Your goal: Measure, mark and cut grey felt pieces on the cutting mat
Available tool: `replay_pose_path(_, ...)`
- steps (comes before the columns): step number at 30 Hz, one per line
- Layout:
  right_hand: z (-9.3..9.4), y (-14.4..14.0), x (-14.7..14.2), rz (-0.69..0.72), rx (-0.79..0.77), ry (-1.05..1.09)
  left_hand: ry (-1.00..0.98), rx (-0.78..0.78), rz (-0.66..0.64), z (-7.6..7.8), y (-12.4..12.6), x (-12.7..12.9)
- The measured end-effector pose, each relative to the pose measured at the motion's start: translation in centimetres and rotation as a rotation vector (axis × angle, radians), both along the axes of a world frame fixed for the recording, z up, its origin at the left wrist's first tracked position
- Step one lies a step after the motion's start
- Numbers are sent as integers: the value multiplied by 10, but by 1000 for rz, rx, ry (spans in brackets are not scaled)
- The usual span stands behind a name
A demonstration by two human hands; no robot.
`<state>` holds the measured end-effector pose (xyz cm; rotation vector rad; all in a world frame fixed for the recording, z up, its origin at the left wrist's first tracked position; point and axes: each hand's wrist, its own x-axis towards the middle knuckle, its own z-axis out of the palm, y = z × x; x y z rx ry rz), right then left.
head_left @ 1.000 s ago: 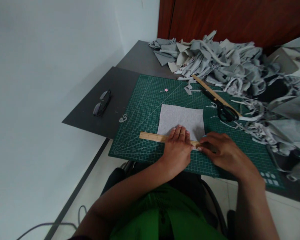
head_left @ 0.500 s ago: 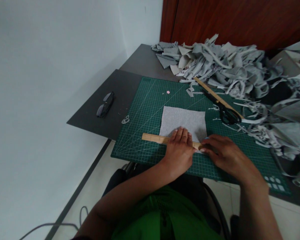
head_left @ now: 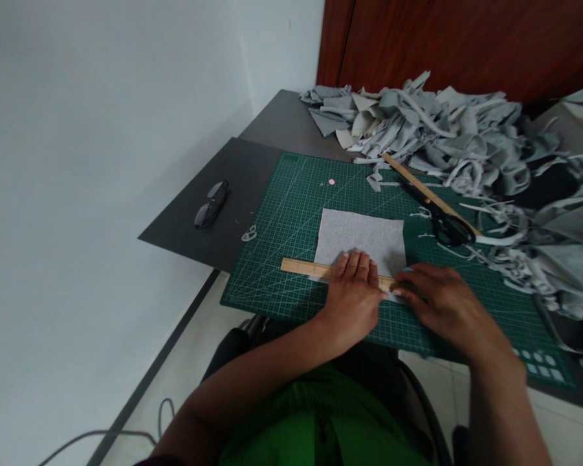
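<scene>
A grey rectangular piece of cloth (head_left: 362,232) lies flat on a green cutting mat (head_left: 266,272). Across its near edge runs a wooden ruler (head_left: 301,266), its left end sticking out past the cloth. My left hand (head_left: 353,294) lies on the ruler, fingers stretched forward and pressing on ruler and cloth. At the ruler's right end, my right hand (head_left: 434,301) has its thumb and fingers pinched together by the cloth's edge. A small bit of blue shows above the right fingers; what it belongs to is hidden.
Black scissors (head_left: 449,226) lie beside a second wooden ruler (head_left: 402,169) on the mat's right. Grey cloth scraps (head_left: 417,123) are heaped behind and to the right. Eyeglasses (head_left: 212,206) rest on a dark board (head_left: 184,226) at left. A small pink disc (head_left: 331,182) lies beyond the cloth.
The whole view has shifted slightly. A thin strip of cloth now shows below the ruler left of my left hand, so the ruler sits slightly farther from me on the cloth. Both hands keep their places.
</scene>
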<state>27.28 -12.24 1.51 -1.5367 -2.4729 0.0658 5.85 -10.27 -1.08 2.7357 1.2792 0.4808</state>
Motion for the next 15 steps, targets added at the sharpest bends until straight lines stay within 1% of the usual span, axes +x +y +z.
replay_pose_path(9, 1, 0, -3, -17, -25, 18, 6, 14, 1, 1, 0, -1)
replay_pose_path(15, -2, 0, -1, -12, -15, -4, -14, 27, 9, -3, -1, 0)
